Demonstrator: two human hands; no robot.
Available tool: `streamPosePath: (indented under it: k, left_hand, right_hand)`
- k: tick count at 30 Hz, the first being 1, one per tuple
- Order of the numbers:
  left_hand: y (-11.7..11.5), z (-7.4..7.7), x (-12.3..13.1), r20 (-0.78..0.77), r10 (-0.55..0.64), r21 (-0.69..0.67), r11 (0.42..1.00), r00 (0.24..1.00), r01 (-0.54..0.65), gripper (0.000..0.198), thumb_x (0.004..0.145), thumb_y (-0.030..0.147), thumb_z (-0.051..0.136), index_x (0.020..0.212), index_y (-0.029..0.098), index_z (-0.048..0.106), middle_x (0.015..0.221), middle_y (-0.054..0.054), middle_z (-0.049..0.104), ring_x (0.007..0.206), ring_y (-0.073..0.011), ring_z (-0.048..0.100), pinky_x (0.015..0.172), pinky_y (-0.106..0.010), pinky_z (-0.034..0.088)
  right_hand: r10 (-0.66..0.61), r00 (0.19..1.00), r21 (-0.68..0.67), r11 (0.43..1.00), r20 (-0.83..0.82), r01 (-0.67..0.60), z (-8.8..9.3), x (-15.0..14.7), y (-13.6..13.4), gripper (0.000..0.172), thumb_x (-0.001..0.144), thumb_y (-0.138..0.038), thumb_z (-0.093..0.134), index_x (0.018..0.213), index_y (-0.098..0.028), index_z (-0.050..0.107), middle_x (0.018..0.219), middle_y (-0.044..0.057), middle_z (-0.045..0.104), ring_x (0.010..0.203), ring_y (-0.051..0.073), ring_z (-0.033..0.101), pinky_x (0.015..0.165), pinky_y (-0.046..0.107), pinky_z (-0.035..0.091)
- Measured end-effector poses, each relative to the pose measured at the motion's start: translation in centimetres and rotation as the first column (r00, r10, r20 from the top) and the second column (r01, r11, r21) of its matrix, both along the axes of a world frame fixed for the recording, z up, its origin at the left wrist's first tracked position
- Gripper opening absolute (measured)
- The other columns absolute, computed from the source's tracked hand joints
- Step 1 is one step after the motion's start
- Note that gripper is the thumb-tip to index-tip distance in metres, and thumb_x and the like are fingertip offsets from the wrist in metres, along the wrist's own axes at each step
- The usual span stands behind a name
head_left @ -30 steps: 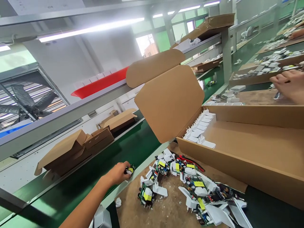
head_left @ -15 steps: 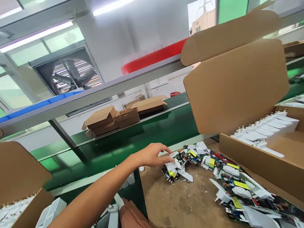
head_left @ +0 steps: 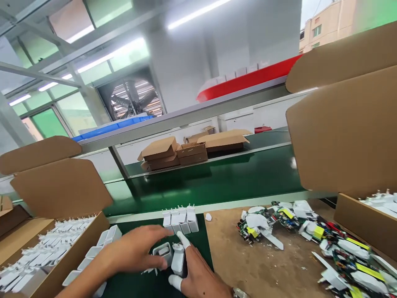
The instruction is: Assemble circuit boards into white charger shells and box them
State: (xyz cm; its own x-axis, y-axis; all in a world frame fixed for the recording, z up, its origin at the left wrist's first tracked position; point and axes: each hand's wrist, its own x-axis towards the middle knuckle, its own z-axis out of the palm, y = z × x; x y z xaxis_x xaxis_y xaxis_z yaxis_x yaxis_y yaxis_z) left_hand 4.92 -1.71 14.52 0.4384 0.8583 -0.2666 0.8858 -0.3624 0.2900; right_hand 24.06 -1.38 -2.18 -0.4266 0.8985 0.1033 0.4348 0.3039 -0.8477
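Note:
My left hand (head_left: 144, 248) is held low over a hollow white plastic charger case (head_left: 163, 253), thumb and fingers apart on either side of it; whether they touch it I cannot tell. Metal pins show below that case. Close beside it, my right hand (head_left: 200, 271), with white covers on its thumb and index finger, grips another white charger case (head_left: 178, 260) that has a small white part at its top. Just beyond both hands, several white charger cases (head_left: 180, 221) stand in a row, pins up, on the green mat (head_left: 130, 283).
Circuit boards with white and yellow parts (head_left: 350, 248) lie across the brown board (head_left: 242, 269) on the right. A carton of white pieces (head_left: 101, 225) stands at left beside loose white cases (head_left: 83, 265). Another open carton (head_left: 366, 219) is at right. A green conveyor (head_left: 217, 182) runs behind.
My left hand has come back from the circuit boards to the white cases beside my right hand. The view has swung left, bringing more of the left carton into sight.

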Motion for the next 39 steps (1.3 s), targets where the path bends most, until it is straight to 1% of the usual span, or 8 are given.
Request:
streamPosePath:
  k: [4, 8, 13, 18, 25, 29, 35, 39]
  left_hand:
    - [-1.7, -4.9, -2.2, -0.019, 0.021, 0.07, 0.997, 1.0, -0.019, 0.063, 0.084, 0.017, 0.072, 0.145, 0.024, 0.061, 0.15, -0.013, 0.063, 0.135, -0.0386, 0.058, 0.114, -0.053, 0.048]
    - [-1.9, -7.1, -3.3, 0.162, -0.123, 0.159, 0.983, 0.979, 0.097, 0.059, 0.088, -0.002, 0.046, 0.132, 0.029, 0.069, 0.145, -0.006, 0.068, 0.137, -0.0264, 0.059, 0.12, -0.044, 0.046]
    - [-1.5, -7.5, -4.1, 0.214, -0.01, 0.089, 0.996, 0.977, -0.009, 0.069, 0.087, 0.004, 0.055, 0.15, 0.032, 0.053, 0.156, -0.006, 0.058, 0.144, -0.026, 0.053, 0.124, -0.043, 0.042]
    - [-0.9, -7.1, -4.1, 0.296, 0.018, 0.019, 1.0, 0.955, -0.025, 0.059, 0.089, 0.009, 0.061, 0.143, 0.034, 0.061, 0.146, -0.002, 0.066, 0.138, -0.0251, 0.058, 0.122, -0.041, 0.042]
    - [-0.5, -6.8, -4.7, 0.426, 0.066, -0.065, 0.997, 0.902, -0.043, 0.061, 0.082, 0.012, 0.076, 0.138, 0.032, 0.065, 0.144, -0.003, 0.066, 0.134, -0.0254, 0.059, 0.118, -0.039, 0.044]
    - [-0.9, -8.5, -5.8, 0.463, 0.143, -0.19, 0.98, 0.875, -0.06, 0.082, 0.078, 0.007, 0.072, 0.151, 0.037, 0.052, 0.161, -0.003, 0.049, 0.139, -0.0256, 0.056, 0.117, -0.04, 0.047]
    - [-1.4, -10.1, -6.3, 0.672, 0.274, -0.25, 0.958, 0.688, -0.138, 0.057, 0.083, 0.014, 0.072, 0.137, 0.028, 0.06, 0.124, -0.005, 0.071, 0.12, -0.0229, 0.068, 0.112, -0.038, 0.05]
    - [-2.1, -8.9, -5.2, 0.638, 0.188, -0.104, 0.982, 0.747, -0.159, 0.027, 0.091, 0.026, 0.072, 0.118, 0.027, 0.073, 0.116, -0.004, 0.072, 0.099, -0.0203, 0.069, 0.091, -0.031, 0.056]
  right_hand:
    - [0.022, 1.0, -0.02, 1.0, -0.021, -0.022, -0.1, -0.1, 0.6, 0.094, 0.07, -0.025, 0.074, 0.158, -0.015, 0.04, 0.144, 0.015, 0.062, 0.134, 0.034, 0.056, 0.118, 0.047, 0.041]
    - [0.02, 1.0, -0.016, 1.0, -0.01, -0.02, -0.1, 0.0, 0.8, 0.085, 0.073, -0.024, 0.069, 0.154, -0.013, 0.044, 0.143, 0.017, 0.061, 0.138, 0.033, 0.054, 0.12, 0.047, 0.039]
    - [0.029, 0.999, -0.019, 0.999, -0.014, -0.029, -0.1, 0.2, 0.7, 0.091, 0.074, -0.028, 0.071, 0.158, -0.019, 0.039, 0.144, 0.013, 0.061, 0.133, 0.032, 0.057, 0.116, 0.045, 0.043]
    - [0.062, 0.998, -0.116, 0.992, 0.026, -0.058, 0.1, 0.1, 0.6, 0.11, 0.062, -0.03, 0.085, 0.159, -0.02, 0.035, 0.135, 0.012, 0.061, 0.126, 0.033, 0.058, 0.109, 0.045, 0.047]
    - [0.088, 0.996, -0.091, 0.992, -0.001, -0.088, 1.5, 0.5, 0.0, 0.123, 0.056, -0.031, 0.092, 0.161, -0.021, 0.029, 0.157, 0.015, 0.041, 0.145, 0.034, 0.04, 0.121, 0.045, 0.036]
    - [0.123, 0.992, -0.144, 0.982, -0.001, -0.122, 2.3, 0.7, -0.3, 0.108, 0.061, -0.029, 0.089, 0.157, -0.027, 0.039, 0.142, 0.01, 0.055, 0.122, 0.03, 0.058, 0.104, 0.041, 0.05]
    - [0.174, 0.979, -0.185, 0.964, -0.11, -0.192, 1.6, -0.2, -0.2, 0.101, 0.065, -0.025, 0.085, 0.156, -0.031, 0.043, 0.116, 0.001, 0.069, 0.099, 0.024, 0.066, 0.091, 0.037, 0.055]
    - [0.151, 0.979, -0.156, 0.973, -0.134, -0.171, 0.9, -0.8, -0.2, 0.105, 0.067, -0.026, 0.083, 0.16, -0.028, 0.035, 0.118, 0.003, 0.067, 0.1, 0.024, 0.067, 0.093, 0.039, 0.055]
